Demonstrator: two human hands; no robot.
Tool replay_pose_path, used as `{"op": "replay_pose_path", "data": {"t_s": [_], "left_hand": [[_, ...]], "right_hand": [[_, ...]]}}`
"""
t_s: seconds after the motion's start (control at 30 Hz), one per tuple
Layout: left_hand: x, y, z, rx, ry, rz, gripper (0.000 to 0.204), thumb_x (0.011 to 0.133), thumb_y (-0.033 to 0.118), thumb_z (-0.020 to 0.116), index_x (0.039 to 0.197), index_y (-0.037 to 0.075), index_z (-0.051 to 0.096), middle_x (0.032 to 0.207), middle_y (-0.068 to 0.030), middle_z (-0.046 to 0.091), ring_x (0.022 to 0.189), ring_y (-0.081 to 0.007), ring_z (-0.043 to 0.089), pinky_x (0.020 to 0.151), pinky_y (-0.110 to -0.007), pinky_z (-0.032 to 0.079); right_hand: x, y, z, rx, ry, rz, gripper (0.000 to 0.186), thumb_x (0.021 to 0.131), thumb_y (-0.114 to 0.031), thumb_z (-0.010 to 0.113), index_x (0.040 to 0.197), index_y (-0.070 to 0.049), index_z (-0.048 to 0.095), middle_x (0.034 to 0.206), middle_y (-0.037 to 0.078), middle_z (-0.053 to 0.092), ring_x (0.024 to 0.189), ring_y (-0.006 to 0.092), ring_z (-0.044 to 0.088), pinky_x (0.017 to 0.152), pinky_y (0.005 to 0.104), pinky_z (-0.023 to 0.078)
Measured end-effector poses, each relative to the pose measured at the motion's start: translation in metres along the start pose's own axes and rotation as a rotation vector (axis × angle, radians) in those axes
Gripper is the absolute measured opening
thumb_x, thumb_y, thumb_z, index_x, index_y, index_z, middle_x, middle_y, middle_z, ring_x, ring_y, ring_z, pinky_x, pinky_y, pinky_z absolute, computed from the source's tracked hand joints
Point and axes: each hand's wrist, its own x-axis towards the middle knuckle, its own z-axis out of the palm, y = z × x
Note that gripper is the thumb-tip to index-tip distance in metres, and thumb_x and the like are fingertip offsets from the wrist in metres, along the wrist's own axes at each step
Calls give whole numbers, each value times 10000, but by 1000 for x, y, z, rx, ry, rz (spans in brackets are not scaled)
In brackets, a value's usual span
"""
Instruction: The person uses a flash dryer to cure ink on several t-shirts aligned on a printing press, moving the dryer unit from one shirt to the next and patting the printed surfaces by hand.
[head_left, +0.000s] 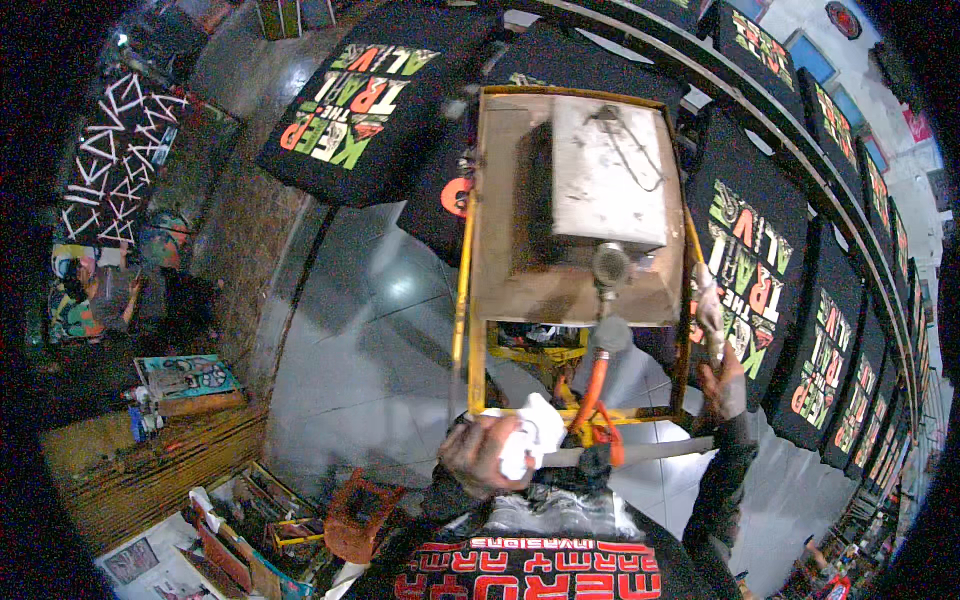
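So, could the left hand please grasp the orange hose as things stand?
Probably not freely: the orange hose is close, but the left hand appears to hold a white cloth on the side facing it.

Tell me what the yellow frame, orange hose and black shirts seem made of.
Yellow frame: probably painted metal; thin, rigid, dark-patched bars. Orange hose: likely rubber or plastic; smooth, bending surface. Black shirts: apparently matte fabric; soft, draping edges.

The frame (477, 370) is yellow, the box (610, 180) smudged white, the hose (592, 390) orange, the shirts (345, 100) black with orange-and-green prints.
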Motion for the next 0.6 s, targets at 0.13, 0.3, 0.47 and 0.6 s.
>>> {"op": "replay_pose_path", "data": {"t_s": [0.13,0.3,0.47,0.6], "left_hand": [[24,7,-28,-116,-287,-24,504,732,335,778,1138,86,612,964,-118,667,753,-292,680,636,-379,569],[16,-9,-40,-219,-394,-116,521,734,323,766,1165,85,593,969,-129,660,772,-309,676,628,-415,570],[10,-34,-76,-174,-418,-235,493,704,303,790,1119,103,613,943,-113,664,768,-315,674,627,-407,570],[-7,-56,-103,-209,-424,-204,530,691,275,778,1144,68,600,905,-102,599,778,-310,652,679,-420,542]], "right_hand": [[3,49,8,-99,91,-222,698,863,-16,670,1477,-36,338,1267,146,553,869,190,606,658,245,511],[5,76,8,145,-69,-106,710,872,140,556,1500,-97,324,1221,108,573,641,78,528,530,188,460],[-52,-30,42,542,85,-23,554,899,11,587,1422,-36,410,1072,59,609,877,121,577,740,247,495],[-103,-17,70,113,145,-113,563,865,1,642,1384,8,424,1110,80,591,907,156,570,774,282,491]]}}
